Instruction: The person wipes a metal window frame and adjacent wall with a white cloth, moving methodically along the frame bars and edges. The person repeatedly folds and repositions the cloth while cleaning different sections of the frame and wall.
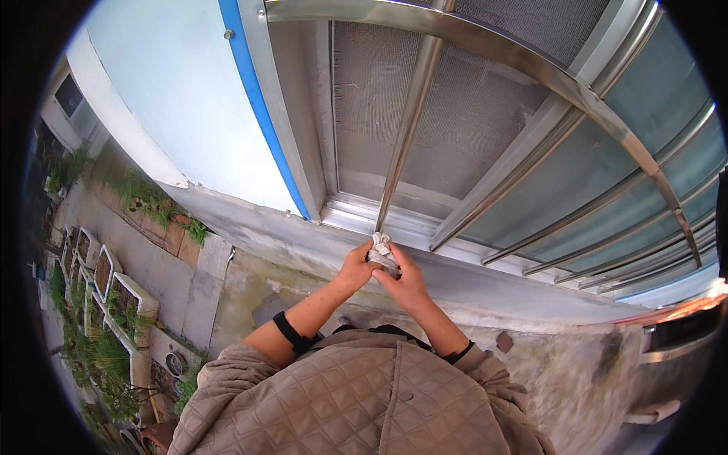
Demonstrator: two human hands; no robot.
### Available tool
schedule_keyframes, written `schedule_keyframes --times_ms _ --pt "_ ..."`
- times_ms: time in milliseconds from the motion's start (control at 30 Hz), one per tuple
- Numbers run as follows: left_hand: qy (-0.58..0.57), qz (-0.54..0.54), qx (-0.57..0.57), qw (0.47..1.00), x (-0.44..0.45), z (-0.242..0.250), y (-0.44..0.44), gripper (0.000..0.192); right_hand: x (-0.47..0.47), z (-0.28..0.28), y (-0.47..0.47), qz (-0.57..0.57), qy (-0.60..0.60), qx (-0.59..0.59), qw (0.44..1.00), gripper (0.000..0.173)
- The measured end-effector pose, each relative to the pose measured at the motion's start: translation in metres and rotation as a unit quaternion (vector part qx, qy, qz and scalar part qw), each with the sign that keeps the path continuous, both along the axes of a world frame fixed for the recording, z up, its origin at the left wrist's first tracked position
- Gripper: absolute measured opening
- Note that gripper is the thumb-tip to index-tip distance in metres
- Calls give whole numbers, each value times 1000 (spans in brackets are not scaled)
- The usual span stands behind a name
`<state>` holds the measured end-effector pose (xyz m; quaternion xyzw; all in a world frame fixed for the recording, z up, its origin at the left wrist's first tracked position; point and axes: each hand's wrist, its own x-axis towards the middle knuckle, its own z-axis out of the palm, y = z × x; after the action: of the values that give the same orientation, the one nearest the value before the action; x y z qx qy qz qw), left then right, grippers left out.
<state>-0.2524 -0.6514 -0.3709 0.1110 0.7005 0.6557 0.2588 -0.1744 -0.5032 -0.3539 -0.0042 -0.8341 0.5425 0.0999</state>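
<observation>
Both of my hands are in front of my chest, closed around a bunched whitish cloth (383, 257). My left hand (359, 266) grips it from the left, my right hand (405, 277) from the right, and the thumbs come close together near its lower end. The cloth's folded top touches or overlaps the foot of a vertical metal window bar (406, 133); which of the two I cannot tell. Behind the bar are a mesh window screen (375, 102) and the pale window sill (352, 213).
More metal bars (512, 173) and a curved crossbar (500, 42) cover the window on the right. A blue strip (256, 102) edges the white wall panel (165, 96). Planters (139, 296) with greenery stand at the lower left, beside concrete paving (170, 293).
</observation>
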Motion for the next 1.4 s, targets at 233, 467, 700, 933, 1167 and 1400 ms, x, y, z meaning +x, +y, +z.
schedule_keyframes --times_ms 233,467,700,933,1167,1400 --pt "-198 -136 143 960 -1 20 -4 53 -7 3 16 -83 -30 8 996 52" --pt "-99 0 118 988 1 14 -15 47 -58 12 14 -162 156 155 962 39" --pt "-92 -81 73 990 5 -22 -23 37 -96 -9 8 7 -31 331 943 47" --pt "-67 -102 46 991 3 -38 -12 32 -78 -15 11 -114 -143 478 859 35" --pt "-34 -118 34 992 -1 -44 -11 31 -70 -25 18 -170 -128 525 824 29" --pt "-30 -102 14 994 -7 -53 -22 29 -81 -30 -5 -53 -26 390 919 47"
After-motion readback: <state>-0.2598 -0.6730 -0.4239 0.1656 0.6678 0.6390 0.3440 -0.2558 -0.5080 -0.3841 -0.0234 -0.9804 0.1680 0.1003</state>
